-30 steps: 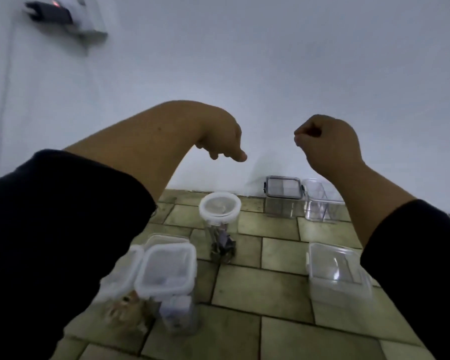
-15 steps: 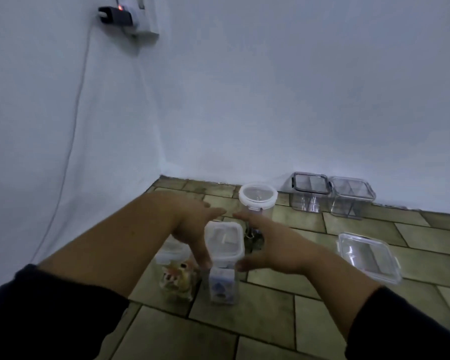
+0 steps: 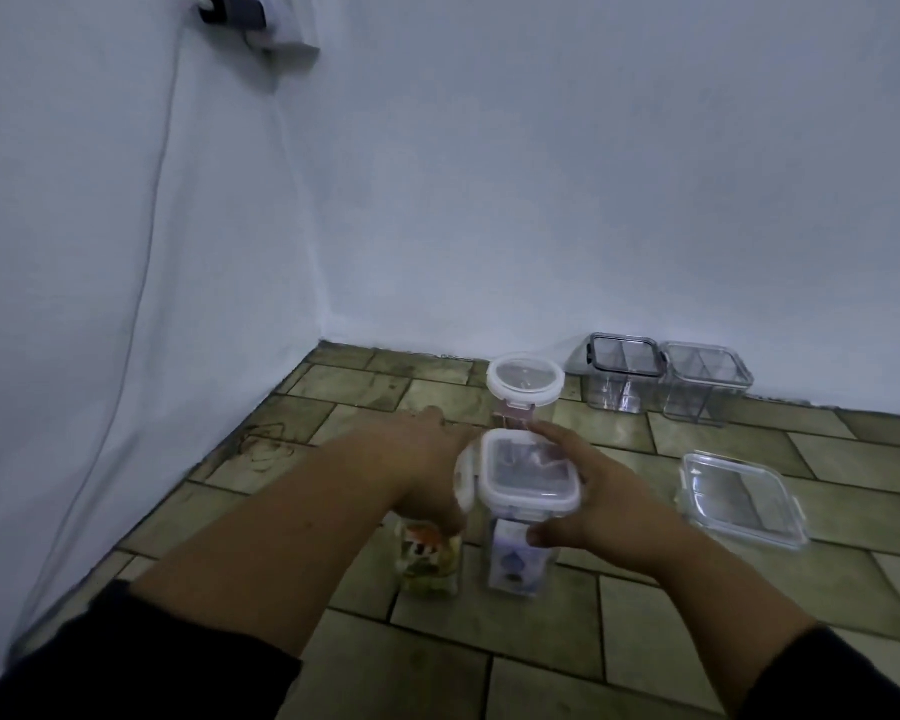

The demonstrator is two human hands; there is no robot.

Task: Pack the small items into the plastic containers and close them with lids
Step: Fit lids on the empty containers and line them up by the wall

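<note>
**Head camera: two hands on a tall box**

Looks down past dark sleeves (image 3: 126, 667) and bare arms at a tiled floor (image 3: 645, 646). Has the left hand (image 3: 427, 470) out in front, fingers mostly straight and not curled, laid against the left flap of the white square lid (image 3: 528, 472). Grips the top of the tall box (image 3: 510, 530) with the right hand (image 3: 609, 506), thumb on the near side just under the lid, fingers along the far right edge. Has the lid sitting on the tall box, with the left flap sticking out sideways. Has the tall box upright on the floor between both hands, with a small blue and white thing (image 3: 513, 569) at the bottom. Hides the top of a second box (image 3: 430, 558) under the left hand, just beside the tall one and full of orange, white and green bits. Shows a jar (image 3: 525, 379) with a round white top right behind the hands. Shows a flat clear box (image 3: 739, 496) off to the right, apart from the rest. Shows two see-through boxes (image 3: 622, 374) side by side against the far wall (image 3: 541, 200). Shows a plug (image 3: 230, 7) high up on the left, with a thin cord (image 3: 149, 241) hanging down.
</note>
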